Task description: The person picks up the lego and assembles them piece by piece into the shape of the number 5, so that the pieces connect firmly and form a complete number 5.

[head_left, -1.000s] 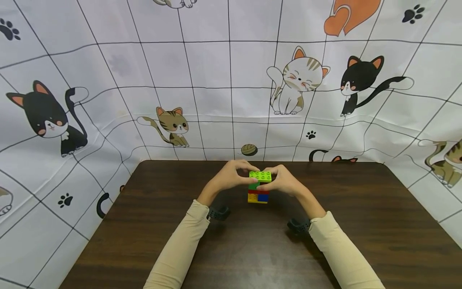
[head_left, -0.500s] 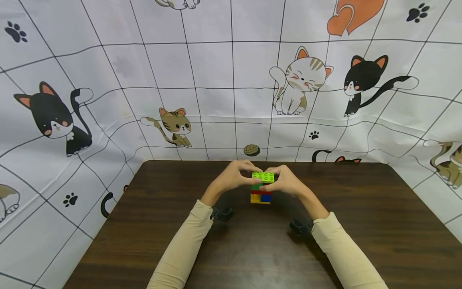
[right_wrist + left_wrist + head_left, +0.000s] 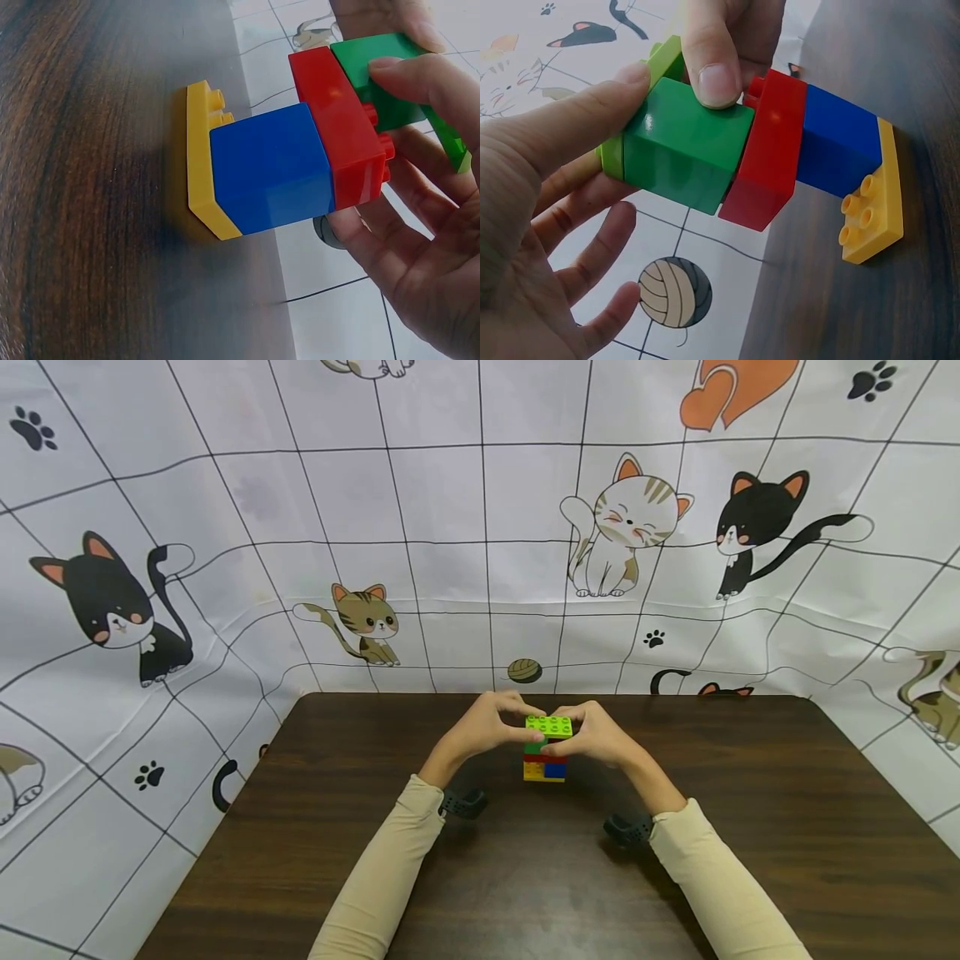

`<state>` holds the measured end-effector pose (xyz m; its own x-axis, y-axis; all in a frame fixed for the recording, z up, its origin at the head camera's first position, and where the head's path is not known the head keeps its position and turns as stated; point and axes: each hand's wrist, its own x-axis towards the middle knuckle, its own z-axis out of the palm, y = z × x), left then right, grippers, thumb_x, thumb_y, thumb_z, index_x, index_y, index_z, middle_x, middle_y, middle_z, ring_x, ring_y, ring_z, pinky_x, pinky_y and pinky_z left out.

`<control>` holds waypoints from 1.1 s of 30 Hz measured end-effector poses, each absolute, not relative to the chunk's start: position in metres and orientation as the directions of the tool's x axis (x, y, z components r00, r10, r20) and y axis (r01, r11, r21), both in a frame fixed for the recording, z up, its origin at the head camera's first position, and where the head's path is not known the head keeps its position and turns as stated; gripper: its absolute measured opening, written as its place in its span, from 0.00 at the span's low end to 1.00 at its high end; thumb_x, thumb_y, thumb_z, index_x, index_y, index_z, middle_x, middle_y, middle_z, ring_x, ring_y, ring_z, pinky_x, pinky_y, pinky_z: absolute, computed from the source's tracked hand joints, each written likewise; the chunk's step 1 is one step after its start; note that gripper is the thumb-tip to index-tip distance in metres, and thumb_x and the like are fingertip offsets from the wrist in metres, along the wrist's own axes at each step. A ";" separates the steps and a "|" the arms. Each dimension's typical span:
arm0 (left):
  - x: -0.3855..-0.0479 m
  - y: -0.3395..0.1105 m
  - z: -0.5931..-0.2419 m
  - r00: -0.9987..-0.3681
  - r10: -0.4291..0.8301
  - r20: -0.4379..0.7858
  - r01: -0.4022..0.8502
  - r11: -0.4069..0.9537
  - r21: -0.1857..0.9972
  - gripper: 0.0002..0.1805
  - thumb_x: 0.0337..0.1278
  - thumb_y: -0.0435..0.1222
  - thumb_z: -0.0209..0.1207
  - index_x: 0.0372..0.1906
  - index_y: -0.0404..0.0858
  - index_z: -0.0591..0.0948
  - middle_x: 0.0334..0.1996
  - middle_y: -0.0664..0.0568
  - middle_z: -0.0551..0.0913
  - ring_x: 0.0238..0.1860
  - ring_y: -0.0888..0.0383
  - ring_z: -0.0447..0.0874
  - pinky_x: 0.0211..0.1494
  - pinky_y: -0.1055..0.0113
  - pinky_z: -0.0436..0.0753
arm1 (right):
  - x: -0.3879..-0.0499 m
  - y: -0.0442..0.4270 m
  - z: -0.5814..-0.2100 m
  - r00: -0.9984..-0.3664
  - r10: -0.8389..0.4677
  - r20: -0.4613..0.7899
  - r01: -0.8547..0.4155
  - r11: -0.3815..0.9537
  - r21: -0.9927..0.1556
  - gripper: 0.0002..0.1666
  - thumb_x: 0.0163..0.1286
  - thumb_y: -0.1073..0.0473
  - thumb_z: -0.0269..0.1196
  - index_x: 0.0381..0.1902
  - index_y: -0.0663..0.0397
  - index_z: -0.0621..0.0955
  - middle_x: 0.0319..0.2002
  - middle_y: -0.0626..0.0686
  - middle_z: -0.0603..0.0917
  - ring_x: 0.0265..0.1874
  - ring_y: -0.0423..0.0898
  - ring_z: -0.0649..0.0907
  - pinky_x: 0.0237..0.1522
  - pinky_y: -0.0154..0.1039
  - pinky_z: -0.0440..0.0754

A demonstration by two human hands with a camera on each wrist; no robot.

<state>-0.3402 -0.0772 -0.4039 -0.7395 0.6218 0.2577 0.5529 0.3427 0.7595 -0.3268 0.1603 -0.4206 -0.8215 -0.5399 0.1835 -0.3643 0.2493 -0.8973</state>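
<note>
A small tower of toy building bricks stands upright on the table. Its yellow base brick [image 3: 889, 202] carries a blue brick [image 3: 270, 169], with a red brick [image 3: 772, 150] across it. On one end of the red brick sits a green brick [image 3: 686, 142], topped by a lime green brick [image 3: 549, 726] that overhangs the other end. My left hand [image 3: 482, 727] pinches the lime green brick between thumb and fingers, the thumb also by the green brick's edge. From the other side my right hand [image 3: 596, 739] holds the green brick, thumb on its face, fingers behind.
The dark brown wooden table [image 3: 337, 860] reaches back to a white grid-patterned cloth [image 3: 435, 493] printed with cartoon cats. Dark straps with camera mounts [image 3: 465, 803] sit at both wrists, close above the tabletop.
The head view has swung slightly left, so everything sits a little further right in it. Hands and brick tower keep practically the same pose.
</note>
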 end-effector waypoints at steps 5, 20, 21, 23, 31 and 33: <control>-0.339 -0.077 -0.403 -0.742 0.621 0.251 0.544 0.340 0.767 0.21 0.56 0.39 0.74 0.54 0.39 0.88 0.41 0.49 0.83 0.43 0.46 0.75 0.39 0.69 0.74 | -0.327 0.161 -0.422 -0.815 -0.545 0.197 -0.371 0.229 -0.900 0.14 0.57 0.68 0.76 0.41 0.64 0.87 0.44 0.61 0.86 0.37 0.48 0.86 0.42 0.40 0.88; -0.336 -0.078 -0.403 -0.765 0.602 0.228 0.522 0.374 0.766 0.22 0.55 0.42 0.74 0.55 0.43 0.88 0.43 0.51 0.83 0.41 0.55 0.73 0.39 0.68 0.76 | -0.329 0.162 -0.424 -0.813 -0.549 0.194 -0.378 0.244 -0.893 0.14 0.58 0.66 0.76 0.42 0.63 0.87 0.43 0.56 0.87 0.36 0.48 0.86 0.41 0.42 0.88; -0.336 -0.078 -0.403 -0.767 0.600 0.229 0.524 0.380 0.762 0.22 0.55 0.43 0.74 0.55 0.43 0.88 0.43 0.51 0.83 0.41 0.54 0.73 0.39 0.67 0.76 | -0.329 0.163 -0.424 -0.814 -0.550 0.190 -0.378 0.250 -0.892 0.14 0.59 0.65 0.76 0.43 0.62 0.87 0.43 0.56 0.87 0.36 0.48 0.86 0.41 0.42 0.88; -0.337 -0.078 -0.404 -0.766 0.600 0.232 0.534 0.392 0.749 0.22 0.55 0.43 0.74 0.55 0.44 0.88 0.43 0.52 0.83 0.42 0.54 0.73 0.42 0.65 0.78 | -0.329 0.163 -0.422 -0.814 -0.553 0.178 -0.375 0.266 -0.888 0.14 0.59 0.65 0.75 0.43 0.62 0.87 0.43 0.56 0.87 0.37 0.48 0.86 0.41 0.41 0.88; -0.338 -0.076 -0.402 -0.739 0.618 0.268 0.608 0.439 0.662 0.23 0.56 0.45 0.73 0.57 0.45 0.87 0.47 0.51 0.85 0.54 0.52 0.72 0.62 0.49 0.76 | -0.326 0.166 -0.415 -0.824 -0.555 0.114 -0.331 0.310 -0.891 0.15 0.61 0.65 0.74 0.46 0.64 0.86 0.42 0.58 0.86 0.37 0.48 0.85 0.42 0.40 0.87; -0.338 -0.076 -0.402 -0.736 0.622 0.267 0.612 0.442 0.656 0.22 0.56 0.45 0.73 0.57 0.45 0.87 0.48 0.51 0.86 0.53 0.51 0.71 0.59 0.51 0.76 | -0.326 0.167 -0.415 -0.827 -0.553 0.099 -0.323 0.322 -0.890 0.16 0.61 0.65 0.74 0.46 0.64 0.85 0.42 0.58 0.86 0.38 0.48 0.85 0.43 0.40 0.87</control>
<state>-0.3379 -0.0755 -0.4021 -0.7359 0.6223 0.2667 0.6116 0.4419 0.6563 -0.3258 0.1669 -0.4150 -0.8269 -0.5535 0.0995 -0.3228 0.3223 -0.8899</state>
